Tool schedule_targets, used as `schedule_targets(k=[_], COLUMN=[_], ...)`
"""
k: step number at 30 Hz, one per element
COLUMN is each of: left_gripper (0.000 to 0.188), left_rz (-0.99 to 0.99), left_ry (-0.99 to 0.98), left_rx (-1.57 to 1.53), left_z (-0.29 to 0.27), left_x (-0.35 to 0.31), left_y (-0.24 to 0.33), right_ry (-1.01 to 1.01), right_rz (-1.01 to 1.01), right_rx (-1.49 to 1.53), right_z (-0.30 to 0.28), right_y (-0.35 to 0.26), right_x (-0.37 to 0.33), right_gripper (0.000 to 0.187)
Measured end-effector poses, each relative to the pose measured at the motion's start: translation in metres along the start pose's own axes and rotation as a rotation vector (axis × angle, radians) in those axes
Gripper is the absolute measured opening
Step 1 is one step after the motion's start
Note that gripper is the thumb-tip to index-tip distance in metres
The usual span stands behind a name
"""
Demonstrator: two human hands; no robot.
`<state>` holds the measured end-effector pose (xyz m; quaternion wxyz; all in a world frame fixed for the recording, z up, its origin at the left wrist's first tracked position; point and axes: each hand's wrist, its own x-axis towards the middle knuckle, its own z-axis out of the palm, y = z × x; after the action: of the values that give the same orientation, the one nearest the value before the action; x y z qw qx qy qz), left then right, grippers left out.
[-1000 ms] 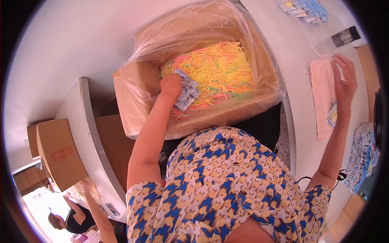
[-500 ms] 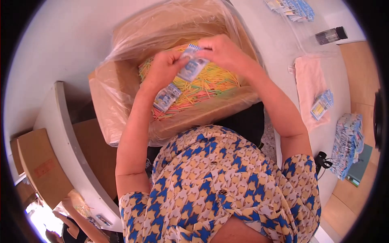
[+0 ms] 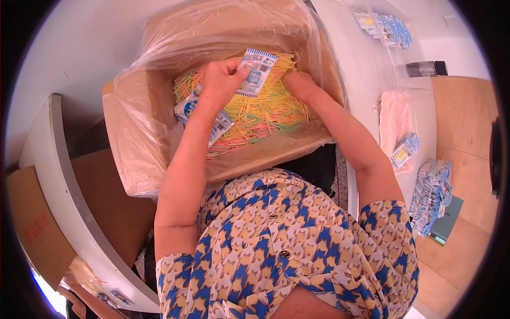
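My left hand (image 3: 222, 81) pinches a small blue-and-white plastic packet (image 3: 257, 74) by its side, held over the box. My right hand (image 3: 300, 86) reaches down into the thin coloured sticks (image 3: 265, 118) at the box's right side, and its fingertips are hidden there. The sticks are yellow, pink and green, and they lie loose in a large cardboard box (image 3: 228, 33) lined with clear plastic. More packets, one of them a blue-and-white packet (image 3: 221, 126), rest on the sticks by my left wrist, partly covered by my forearm.
On the white table at right lie a pink cloth (image 3: 392, 118) with a packet (image 3: 406, 150) on it and a dark-capped container (image 3: 426, 68). A clear bin (image 3: 390, 29) holds packets; a packet stack (image 3: 431, 191) stands lower right. Another person's arm (image 3: 87, 297) shows lower left.
My right hand has left the packet and gone down into the sticks at right. My left hand keeps the packet, now more upright. The whole view has shifted slightly.
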<state>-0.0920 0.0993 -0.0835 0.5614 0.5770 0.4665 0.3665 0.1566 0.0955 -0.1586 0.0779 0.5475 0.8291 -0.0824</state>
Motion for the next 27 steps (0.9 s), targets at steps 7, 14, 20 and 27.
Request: schedule_targets(k=[7,14,20,27], left_gripper=[0.014,0.01,0.008,0.008], left_rz=[-0.046,-0.155,0.211,0.074], left_ry=[-0.054,-0.312,-0.464,-0.491], left_rx=[-0.151,0.264,-0.044,-0.162], left_z=[0.011,-0.008,-0.003,-0.013], left_x=[0.01,-0.003,-0.038,-0.058], left_y=[0.016,0.029,-0.021,-0.002], right_ry=[0.012,0.005,-0.018,0.007], right_rz=[0.041,0.177,0.214,0.058], right_rx=[0.083,0.126,1.153,1.261], right_z=[0.008,-0.036,-0.108,-0.124], right_y=[0.024,0.009,-0.062,-0.109], right_x=[-0.004,-0.003,-0.021,-0.026], right_gripper=[0.018,0.015,0.017,0.022])
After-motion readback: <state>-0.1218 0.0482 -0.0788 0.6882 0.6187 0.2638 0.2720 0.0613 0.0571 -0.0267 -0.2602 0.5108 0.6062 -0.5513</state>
